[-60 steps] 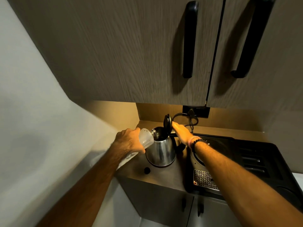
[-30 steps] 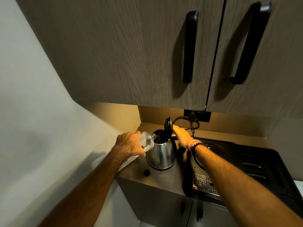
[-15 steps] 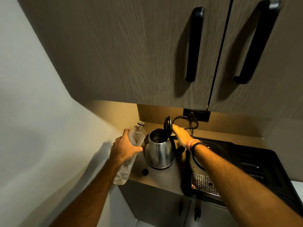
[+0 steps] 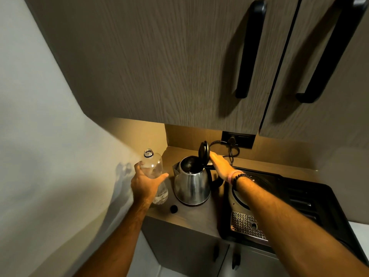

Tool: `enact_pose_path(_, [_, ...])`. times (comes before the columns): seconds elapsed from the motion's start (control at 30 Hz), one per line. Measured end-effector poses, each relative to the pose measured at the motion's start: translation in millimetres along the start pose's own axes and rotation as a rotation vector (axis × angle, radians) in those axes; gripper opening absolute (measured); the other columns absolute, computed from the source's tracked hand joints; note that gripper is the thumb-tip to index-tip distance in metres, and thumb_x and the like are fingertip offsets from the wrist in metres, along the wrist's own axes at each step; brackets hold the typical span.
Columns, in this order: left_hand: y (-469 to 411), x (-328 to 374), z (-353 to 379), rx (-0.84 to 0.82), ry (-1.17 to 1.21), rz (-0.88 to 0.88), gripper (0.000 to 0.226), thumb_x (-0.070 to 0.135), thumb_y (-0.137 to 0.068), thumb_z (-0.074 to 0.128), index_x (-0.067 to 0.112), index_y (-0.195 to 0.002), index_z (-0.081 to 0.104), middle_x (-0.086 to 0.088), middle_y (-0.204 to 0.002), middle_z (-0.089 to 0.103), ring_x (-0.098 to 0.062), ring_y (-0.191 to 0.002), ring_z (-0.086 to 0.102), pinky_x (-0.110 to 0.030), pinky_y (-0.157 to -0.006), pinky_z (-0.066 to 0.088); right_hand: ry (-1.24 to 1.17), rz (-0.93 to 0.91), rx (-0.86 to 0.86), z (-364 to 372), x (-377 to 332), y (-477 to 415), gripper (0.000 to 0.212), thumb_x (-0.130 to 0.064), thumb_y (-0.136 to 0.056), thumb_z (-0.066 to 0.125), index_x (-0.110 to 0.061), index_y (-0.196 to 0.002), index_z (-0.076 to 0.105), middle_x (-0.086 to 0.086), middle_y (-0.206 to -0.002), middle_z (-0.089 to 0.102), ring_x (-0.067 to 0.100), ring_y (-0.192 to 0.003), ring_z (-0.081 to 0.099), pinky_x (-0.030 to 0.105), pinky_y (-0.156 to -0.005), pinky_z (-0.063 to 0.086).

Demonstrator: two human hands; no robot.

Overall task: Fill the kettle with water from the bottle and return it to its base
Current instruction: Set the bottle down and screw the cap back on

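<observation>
Dimly lit, the counter (image 4: 191, 216) carries an open-lidded kettle (image 4: 191, 184); at its nine o'clock, the uncapped bottle (image 4: 154, 170) is gripped upright by the left hand (image 4: 145, 182), while the lid (image 4: 204, 152) is touched by the right hand (image 4: 220, 165), its grip unclear.

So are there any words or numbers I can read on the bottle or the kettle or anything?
None can be read.
Bottle: clear plastic, no label showing.
Kettle: plain shiny metal, no brand visible.
Black cap on the counter: no marks visible.
Black appliance to the right: too dark to show any writing.
Wall socket: too dim to tell.
</observation>
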State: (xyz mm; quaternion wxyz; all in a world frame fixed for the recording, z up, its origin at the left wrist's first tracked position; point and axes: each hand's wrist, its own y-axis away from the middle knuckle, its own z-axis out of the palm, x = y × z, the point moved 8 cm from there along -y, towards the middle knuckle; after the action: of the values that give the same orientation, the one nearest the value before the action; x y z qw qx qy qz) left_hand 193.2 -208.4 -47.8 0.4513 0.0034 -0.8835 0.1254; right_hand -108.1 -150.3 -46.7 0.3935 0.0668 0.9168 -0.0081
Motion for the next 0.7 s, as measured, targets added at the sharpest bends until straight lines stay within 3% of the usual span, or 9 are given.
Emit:
enact_pose_path(0.13, [19.3,-20.2,6.9,-0.021,0.019,-0.035,0.116,0.07,-0.044,0.085,0.02,-0.138,0.04,-0.013,-0.131,0.058,-0.036,-0.116,0.057,-0.052,-0.087,0.055,-0.049,0.02,-0.002,0.3,2.6,-1.2,0.066,-0.06,-0.095,0.016,-0.029,-0.149,0.036,0.006,-0.155,0.042,0.028,-0.143,0.036,0.045,-0.117,0.025])
enact_pose_path(0.2, [41.8,-36.4,2.9,0.042,0.001,-0.073,0.109,0.075,-0.042,0.079,0.016,-0.129,0.046,-0.013,-0.123,0.058,-0.033,-0.108,0.059,-0.054,-0.081,0.057,-0.043,0.022,-0.001,0.6,3.2,-1.6,0.065,-0.061,-0.095,0.016,-0.03,-0.149,0.035,0.005,-0.156,0.041,0.028,-0.143,0.036,0.047,-0.119,0.025])
enact_pose_path(0.3, [76.3,-47.8,22.0,-0.054,-0.045,0.039,0.06,0.051,-0.064,0.085,0.014,-0.103,0.059,-0.009,-0.1,0.064,-0.028,-0.088,0.062,-0.047,-0.073,0.056,-0.051,-0.002,-0.005,1.1,0.6,-0.9,0.065,-0.063,-0.093,0.016,-0.033,-0.147,0.036,0.004,-0.155,0.042,0.028,-0.142,0.037,0.043,-0.115,0.024])
enact_pose_path(0.4, [93.7,-51.2,65.9,-0.346,-0.234,0.142,0.026,0.02,-0.085,0.075,0.008,-0.107,0.066,-0.012,-0.113,0.06,-0.029,-0.101,0.06,-0.031,-0.083,0.047,-0.055,-0.004,0.0,0.7,-1.6,-1.2,0.067,-0.065,-0.092,0.016,-0.032,-0.147,0.038,0.004,-0.154,0.043,0.028,-0.142,0.037,0.039,-0.112,0.025])
enact_pose_path(0.47, [97.8,-50.9,85.3,-0.491,-0.287,0.136,0.028,0.013,-0.092,0.065,0.005,-0.118,0.062,-0.014,-0.125,0.055,-0.029,-0.114,0.055,-0.023,-0.087,0.043,-0.053,0.006,0.002,0.8,-1.0,-1.0,0.067,-0.064,-0.092,0.016,-0.03,-0.146,0.039,0.004,-0.154,0.043,0.028,-0.142,0.037,0.038,-0.11,0.025])
enact_pose_path(0.53, [98.5,-48.0,91.7,-0.538,-0.227,0.103,0.032,0.006,-0.092,0.059,0.003,-0.123,0.059,-0.018,-0.126,0.058,-0.034,-0.115,0.056,-0.021,-0.081,0.047,-0.042,-0.005,0.01,1.0,-1.2,-0.4,0.063,-0.06,-0.094,0.017,-0.029,-0.144,0.041,0.005,-0.152,0.045,0.028,-0.14,0.04,0.035,-0.108,0.025])
enact_pose_path(0.63, [94.5,-53.8,93.2,-0.521,-0.239,0.054,0.031,0.004,-0.085,0.056,0.0,-0.116,0.061,-0.019,-0.11,0.066,-0.036,-0.097,0.063,-0.034,-0.076,0.05,-0.028,-0.029,0.02,0.7,-4.9,0.8,0.062,-0.06,-0.093,0.018,-0.029,-0.14,0.043,0.006,-0.148,0.05,0.027,-0.136,0.044,0.033,-0.106,0.027])
enact_pose_path(0.7, [89.9,-46.9,92.0,-0.522,-0.306,0.065,0.027,0.005,-0.088,0.056,-0.004,-0.112,0.063,-0.017,-0.103,0.065,-0.037,-0.1,0.062,-0.024,-0.073,0.048,-0.042,-0.025,0.027,-0.8,-6.5,1.1,0.067,-0.064,-0.09,0.016,-0.029,-0.138,0.045,0.006,-0.146,0.052,0.027,-0.134,0.046,0.033,-0.105,0.027])
